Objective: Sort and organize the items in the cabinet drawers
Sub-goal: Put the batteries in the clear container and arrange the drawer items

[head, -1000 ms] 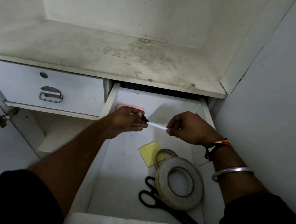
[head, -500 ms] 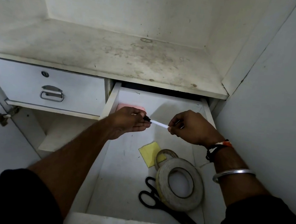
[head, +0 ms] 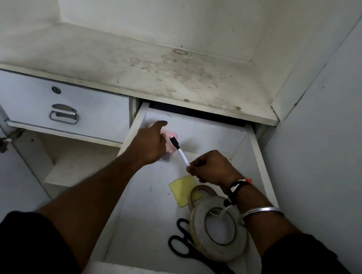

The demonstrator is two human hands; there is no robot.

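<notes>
Judging by how things lie, the sorting is at an early or middle stage. The open white drawer (head: 131,136) holds loose items that are not grouped in any clear way.

Nearest the front, a pair of black-handled scissors (head: 183,246) lies flat, its blades running under a large grey-white roll of tape (head: 219,234). That roll overlaps a smaller tan roll of tape (head: 203,192), which in turn sits on a corner of a pale yellow square of paper (head: 181,189).

Past these, the right hand (head: 212,168) is clamped on the tail end of a slim white marker with a black cap (head: 180,153), pinching it above the drawer floor with the capped end tilted up toward the back left. The marker looks light, rigid and capped, so it should be easy to lay beside the scissors.

The left hand (head: 150,143) reaches into the back left corner with one finger stretched toward the rear wall. It covers part of a small pink object (head: 172,139). Whether it grips that object cannot be told, because the other fingers are hidden. The two hands are apart.

Everything here has yet to be given a settled place. Further left, the second white drawer with a metal pull handle (head: 56,106) is shut, so its contents are unknown. Above both drawers runs a stained white shelf (head: 138,70).
</notes>
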